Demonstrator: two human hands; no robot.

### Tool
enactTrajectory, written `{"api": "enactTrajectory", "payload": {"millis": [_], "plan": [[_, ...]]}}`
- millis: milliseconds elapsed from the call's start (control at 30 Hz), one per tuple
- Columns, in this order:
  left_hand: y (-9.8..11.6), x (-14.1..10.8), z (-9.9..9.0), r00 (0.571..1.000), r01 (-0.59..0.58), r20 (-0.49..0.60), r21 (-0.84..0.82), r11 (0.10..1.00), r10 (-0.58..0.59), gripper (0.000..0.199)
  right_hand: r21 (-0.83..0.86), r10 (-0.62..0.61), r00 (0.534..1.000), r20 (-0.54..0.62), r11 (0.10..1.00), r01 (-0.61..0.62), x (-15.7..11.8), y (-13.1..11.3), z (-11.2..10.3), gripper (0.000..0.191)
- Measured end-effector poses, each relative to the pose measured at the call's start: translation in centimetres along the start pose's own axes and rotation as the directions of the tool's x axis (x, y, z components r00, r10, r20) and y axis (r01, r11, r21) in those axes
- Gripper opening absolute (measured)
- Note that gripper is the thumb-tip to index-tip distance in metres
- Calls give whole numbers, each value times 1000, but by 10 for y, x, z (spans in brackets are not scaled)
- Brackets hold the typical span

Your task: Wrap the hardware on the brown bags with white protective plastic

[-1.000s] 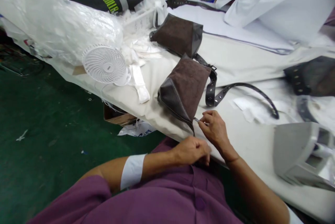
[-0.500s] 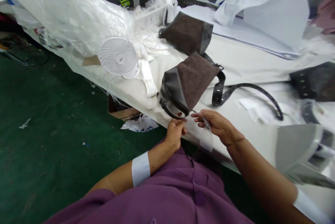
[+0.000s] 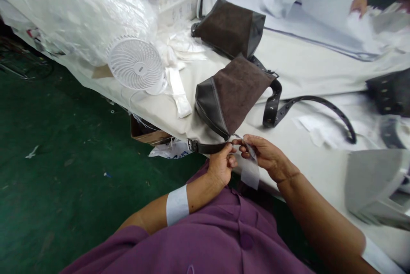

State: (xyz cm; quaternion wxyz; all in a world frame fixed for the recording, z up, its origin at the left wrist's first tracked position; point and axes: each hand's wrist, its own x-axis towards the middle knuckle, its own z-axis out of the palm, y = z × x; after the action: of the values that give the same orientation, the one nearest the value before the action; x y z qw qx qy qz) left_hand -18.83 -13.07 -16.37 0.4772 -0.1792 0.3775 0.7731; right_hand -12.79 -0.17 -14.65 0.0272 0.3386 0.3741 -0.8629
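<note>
Two bare hands are seen at the table edge: a dark leather strap is pinched tightly by the left hand, a white strip by the right hand. A brown suede-and-leather bag is laid just beyond them on a white-covered table, near a small white fan

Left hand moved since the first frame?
Yes: the left hand, now on the black leather strap, has moved left, closer to the white round plastic fan on the table.
</note>
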Motion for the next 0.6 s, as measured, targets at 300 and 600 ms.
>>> {"api": "enactTrajectory", "payload": {"millis": [300,600], "plan": [[5,1,-2,999,-47,19,101,994,46,33,-4,30,999,13,1000,-30,-6,3,5,10],[0,-1,-2,997,-66,-21,208,976,72,29,-219,-179,981,-70,963,160,-12,4,24,18]]}}
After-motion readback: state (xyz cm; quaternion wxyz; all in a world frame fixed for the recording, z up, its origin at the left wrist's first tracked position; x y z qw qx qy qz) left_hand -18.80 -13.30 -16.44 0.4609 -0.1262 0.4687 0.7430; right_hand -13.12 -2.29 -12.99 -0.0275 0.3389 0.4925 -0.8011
